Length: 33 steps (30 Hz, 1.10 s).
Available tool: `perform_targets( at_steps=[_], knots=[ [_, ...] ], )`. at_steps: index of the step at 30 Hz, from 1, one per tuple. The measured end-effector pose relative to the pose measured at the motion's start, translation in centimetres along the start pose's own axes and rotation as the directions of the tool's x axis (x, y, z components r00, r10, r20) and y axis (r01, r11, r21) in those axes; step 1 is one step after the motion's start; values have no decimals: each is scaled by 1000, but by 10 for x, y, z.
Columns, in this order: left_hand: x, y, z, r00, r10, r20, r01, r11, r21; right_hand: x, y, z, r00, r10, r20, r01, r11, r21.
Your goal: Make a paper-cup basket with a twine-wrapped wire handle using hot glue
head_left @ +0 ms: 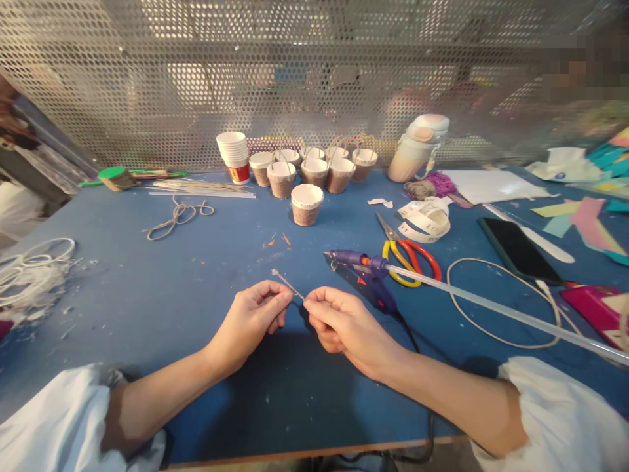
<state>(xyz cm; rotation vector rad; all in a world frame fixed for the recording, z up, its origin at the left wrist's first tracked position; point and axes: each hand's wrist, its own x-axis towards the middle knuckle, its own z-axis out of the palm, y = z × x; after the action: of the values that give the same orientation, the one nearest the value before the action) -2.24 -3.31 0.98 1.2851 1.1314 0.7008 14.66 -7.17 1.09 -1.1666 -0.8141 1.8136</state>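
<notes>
A short piece of twisted twine [291,287] stretches between my two hands above the blue table, its frayed end pointing up and to the left. My left hand [258,308] is closed in a pinch, with thumb and forefinger together at the twine. On the other side, my right hand [339,318] pinches the twine's lower end between thumb and fingertips. Beyond the hands stands a twine-wrapped paper cup [307,206] with a white rim. Just past my right hand lies a blue glue gun [366,262] with a long clear glue stick [472,298] sticking out its back.
Several wrapped cups [314,172], some with handles, stand at the back beside stacked paper cups [233,157]. Scissors [410,252], a measuring tape [425,219], a phone [518,249] and a cable [455,282] lie right. Loose twine [179,215] and white rings [37,265] lie left.
</notes>
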Motion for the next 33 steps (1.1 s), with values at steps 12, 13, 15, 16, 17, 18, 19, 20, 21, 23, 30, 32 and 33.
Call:
perform_targets(
  at_steps=[12,13,15,16,17,18,19,20,21,23,30,32,33],
  knots=[
    [1,-3,0,1000,14,1,-14,1000,-12,-1,0,0,1000,-13,-8,13,1000,-26],
    [1,-3,-1,1000,17,1,-17,1000,-13,-1,0,0,1000,-14,-7,13,999,-29],
    [0,-3,-1,1000,17,3,-17,1000,-15,-1,0,-1,1000,0,6,0,1000,-27],
    [0,-2,-1,1000,17,3,-17,1000,-16,-1,0,-1,1000,8,16,-8,1000,-25],
    [0,-2,-1,1000,16,4,-16,1000,-17,-1,0,-1,1000,12,23,-12,1000,-22],
    [1,-1,-1,1000,16,5,-16,1000,-18,-1,0,-1,999,14,29,-13,1000,-17],
    [1,-1,0,1000,15,6,-15,1000,-18,-1,-1,0,999,14,32,-14,1000,-11],
    [1,-1,0,1000,16,6,-16,1000,-18,-1,-1,0,999,14,31,-14,1000,-6],
    [1,-1,0,1000,17,4,-17,1000,-18,-1,-1,0,1000,15,27,-15,1000,-3],
    [1,-1,0,1000,16,1,-16,1000,-19,-2,-2,1,1000,14,14,-14,1000,-3],
    [1,-3,0,1000,19,-10,-19,999,-32,-3,-1,2,1000,-12,-22,12,999,-37],
    [2,-3,-1,1000,18,-8,-18,999,-34,-3,-2,2,1000,-5,-15,5,999,-32],
    [2,-3,0,1000,18,-9,-18,999,-34,-3,-2,2,1000,-2,-12,1,1000,-31]
  ],
)
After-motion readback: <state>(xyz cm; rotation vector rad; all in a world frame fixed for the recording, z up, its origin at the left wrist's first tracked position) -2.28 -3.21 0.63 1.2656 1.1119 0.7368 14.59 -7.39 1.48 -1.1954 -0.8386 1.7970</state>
